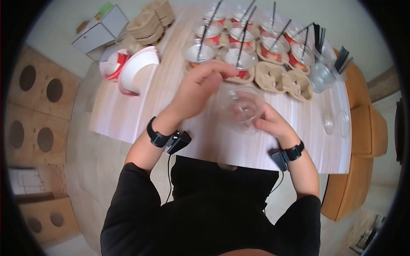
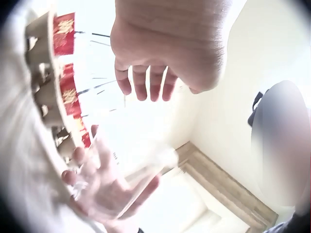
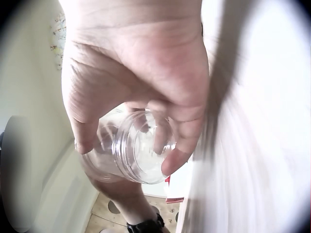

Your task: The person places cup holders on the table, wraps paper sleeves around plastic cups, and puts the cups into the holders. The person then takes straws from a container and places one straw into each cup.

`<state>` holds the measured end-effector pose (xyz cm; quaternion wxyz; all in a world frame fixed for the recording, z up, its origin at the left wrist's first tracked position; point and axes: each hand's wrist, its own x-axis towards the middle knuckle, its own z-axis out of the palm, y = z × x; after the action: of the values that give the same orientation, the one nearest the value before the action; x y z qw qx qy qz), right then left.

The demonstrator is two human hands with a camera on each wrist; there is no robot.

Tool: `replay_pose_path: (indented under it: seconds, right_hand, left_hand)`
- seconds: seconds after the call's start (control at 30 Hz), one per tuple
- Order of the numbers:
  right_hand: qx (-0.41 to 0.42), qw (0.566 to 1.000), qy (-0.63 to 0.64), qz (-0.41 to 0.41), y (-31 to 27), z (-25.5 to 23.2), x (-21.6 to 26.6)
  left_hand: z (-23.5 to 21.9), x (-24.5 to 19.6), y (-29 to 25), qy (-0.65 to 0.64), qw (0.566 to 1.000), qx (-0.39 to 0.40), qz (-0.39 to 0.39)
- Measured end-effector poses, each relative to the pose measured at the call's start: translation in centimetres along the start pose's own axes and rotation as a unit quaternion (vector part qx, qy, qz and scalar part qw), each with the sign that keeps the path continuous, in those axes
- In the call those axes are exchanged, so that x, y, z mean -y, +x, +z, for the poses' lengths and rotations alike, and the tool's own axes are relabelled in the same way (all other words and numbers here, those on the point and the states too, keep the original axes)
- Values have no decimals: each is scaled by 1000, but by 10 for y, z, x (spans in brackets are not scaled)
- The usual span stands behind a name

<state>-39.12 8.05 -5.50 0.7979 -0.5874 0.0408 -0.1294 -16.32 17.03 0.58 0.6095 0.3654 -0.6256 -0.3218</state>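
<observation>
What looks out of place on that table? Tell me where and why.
No spill or damage shows. Mildly odd: some clear plasticware (one piece or two, I can't tell) sits near the right edge of the table, apart from the cups in the carriers and the clear piece in the right hand. It may simply be set aside.

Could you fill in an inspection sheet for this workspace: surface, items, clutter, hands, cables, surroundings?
Surface: wood-grain table.
Job's things: clear plastic piece, cup or lid unclear; red-banded cups in cardboard carriers.
Clutter: bunched black straws; stacked carriers; red-and-white paper pieces.
Hands: left hand appears to hold nothing; right hand grips the plastic piece.
Cables: thin black cable at each wrist.
Surroundings: brown sofa; panels with round holes.
</observation>
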Motion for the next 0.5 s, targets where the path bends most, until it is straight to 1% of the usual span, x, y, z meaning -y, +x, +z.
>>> replay_pose_path:
  seconds: [0.03,0.07,0.1,0.13,0.17,0.2,0.23,0.27,0.3,0.33,0.37,0.4,0.47,0.5]
  right_hand:
    - [-12,999,26,20,-1,1,5]
    - [3,999,29,18,-2,1,7]
    - [-7,1000,22,19,-3,1,9]
    - [-16,1000,15,18,-3,1,10]
    - [-13,999,13,27,-3,2,12]
    - [2,1000,16,25,-3,3,12]
    - [1,999,22,27,-3,4,11]
    - [-1,999,27,30,-2,6,10]
    - [3,999,34,30,-2,6,8]
    - [9,999,36,26,-2,6,6]
    - [21,998,39,35,-3,4,5]
    - [32,998,41,45,-4,4,4]
    - [37,998,36,43,-4,6,5]
    - [41,998,33,44,-4,6,6]
  left_hand:
    - [-21,-13,-1,18,1000,3,-12]
    - [-41,-24,-3,35,999,6,-26]
    - [-57,-34,-3,48,998,-3,-27]
    - [-75,-42,-3,137,987,-53,-58]
    - [-92,-49,-1,224,965,-103,-90]
    - [-112,-50,1,236,961,-111,-92]
    - [-134,-44,1,412,894,-79,-155]
    - [-155,-38,-5,569,792,-42,-217]
    - [-174,-34,-16,575,786,-46,-221]
    - [-193,-28,-26,656,703,-30,-273]
    - [-207,-24,-33,725,611,-14,-318]
    - [-215,-22,-37,728,609,-17,-315]
    - [-225,-17,-44,742,554,-22,-377]
    - [-229,-14,-46,742,555,-24,-376]
